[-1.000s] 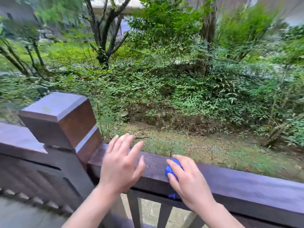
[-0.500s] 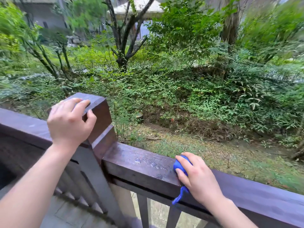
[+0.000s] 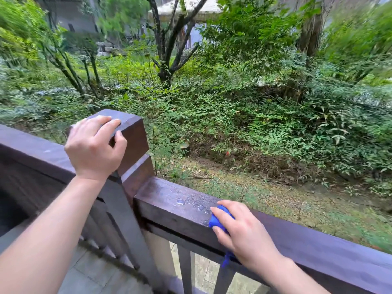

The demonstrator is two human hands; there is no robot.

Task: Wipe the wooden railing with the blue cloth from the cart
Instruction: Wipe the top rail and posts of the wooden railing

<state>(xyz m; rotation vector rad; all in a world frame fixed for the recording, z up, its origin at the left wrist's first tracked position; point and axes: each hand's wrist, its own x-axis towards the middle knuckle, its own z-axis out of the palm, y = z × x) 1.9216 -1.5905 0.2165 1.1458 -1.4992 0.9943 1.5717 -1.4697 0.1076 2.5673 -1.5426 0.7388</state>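
A dark brown wooden railing (image 3: 174, 206) runs from the left edge to the lower right, broken by a square post cap (image 3: 132, 134). Water drops sit on the rail's top just right of the post. My right hand (image 3: 241, 232) presses a bunched blue cloth (image 3: 216, 219) onto the top of the rail, and a corner of the cloth hangs down over the near face. My left hand (image 3: 95, 147) grips the near corner of the post cap, fingers curled over its top edge.
Vertical balusters (image 3: 185, 268) stand under the rail above a tiled floor (image 3: 93, 272). Beyond the railing lie a bare dirt strip, dense green shrubs, tree trunks (image 3: 167, 49) and a building far back. The cart is out of view.
My left hand went from the rail up onto the post cap and now grips it. My right hand keeps the cloth on the rail. The view has shifted left.
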